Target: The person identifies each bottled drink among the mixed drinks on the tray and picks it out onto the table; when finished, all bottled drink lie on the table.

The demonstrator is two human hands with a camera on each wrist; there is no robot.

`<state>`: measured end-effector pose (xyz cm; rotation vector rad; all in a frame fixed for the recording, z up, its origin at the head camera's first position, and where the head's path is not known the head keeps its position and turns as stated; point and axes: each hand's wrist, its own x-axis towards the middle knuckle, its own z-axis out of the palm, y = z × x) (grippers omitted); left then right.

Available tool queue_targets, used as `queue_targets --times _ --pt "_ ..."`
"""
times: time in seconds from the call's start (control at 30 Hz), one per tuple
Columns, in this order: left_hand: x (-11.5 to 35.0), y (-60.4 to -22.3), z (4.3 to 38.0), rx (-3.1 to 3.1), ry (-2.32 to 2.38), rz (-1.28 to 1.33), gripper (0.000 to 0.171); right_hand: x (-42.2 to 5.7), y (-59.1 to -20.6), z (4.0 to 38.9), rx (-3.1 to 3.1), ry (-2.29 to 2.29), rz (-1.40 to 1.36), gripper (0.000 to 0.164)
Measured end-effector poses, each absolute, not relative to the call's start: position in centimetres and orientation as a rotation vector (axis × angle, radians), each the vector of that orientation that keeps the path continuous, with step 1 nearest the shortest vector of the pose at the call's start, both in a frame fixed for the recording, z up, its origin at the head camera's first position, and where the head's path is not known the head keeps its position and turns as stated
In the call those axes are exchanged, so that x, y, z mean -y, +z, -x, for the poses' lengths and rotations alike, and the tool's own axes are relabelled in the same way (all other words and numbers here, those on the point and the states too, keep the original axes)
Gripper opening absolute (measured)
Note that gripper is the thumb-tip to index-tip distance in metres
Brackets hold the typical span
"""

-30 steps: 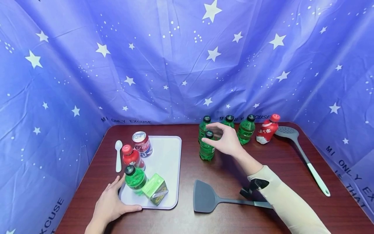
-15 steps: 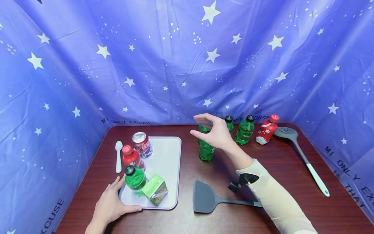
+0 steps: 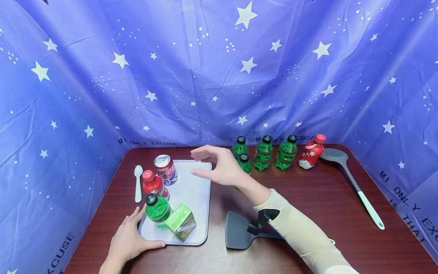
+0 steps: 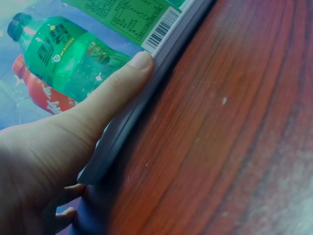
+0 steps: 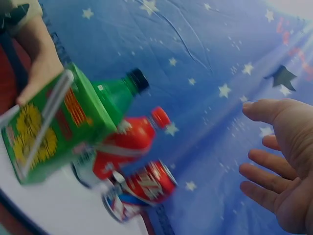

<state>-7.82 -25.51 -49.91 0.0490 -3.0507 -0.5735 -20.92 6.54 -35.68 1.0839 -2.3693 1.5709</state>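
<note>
A white tray (image 3: 198, 198) lies at the left, its front left corner inside my left hand (image 3: 128, 238). In the left wrist view the straight thumb (image 4: 122, 78) lies along the tray's rim, with the other fingers partly hidden beyond the corner. The tray bears a soda can (image 3: 165, 170), a red bottle (image 3: 155, 186), a green soda bottle (image 3: 159, 211) and a green drink carton (image 3: 181, 220) with a straw on its side. My right hand (image 3: 220, 167) is over the tray's back right edge, thumb and fingers spread apart, holding nothing.
Several green bottles (image 3: 263, 154) and a red bottle (image 3: 312, 152) stand at the back, one green bottle partly behind my right hand. A grey spatula (image 3: 237, 232) lies in front, partly under my right arm. A slotted turner (image 3: 352, 177) lies right; a white spoon (image 3: 138, 184) lies left.
My right hand has moved left from the green bottles to over the tray, staying spread. The bottles stand where they were. My left hand stays at the tray corner.
</note>
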Motion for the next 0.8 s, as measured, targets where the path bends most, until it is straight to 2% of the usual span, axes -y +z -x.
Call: queue_targets --times 0.8 --pt "25.6 -50.1 8.0 3.023 -0.564 -0.05 0.145 2.2 -37.8 17.3 2.449 1.165 -1.504 0.051"
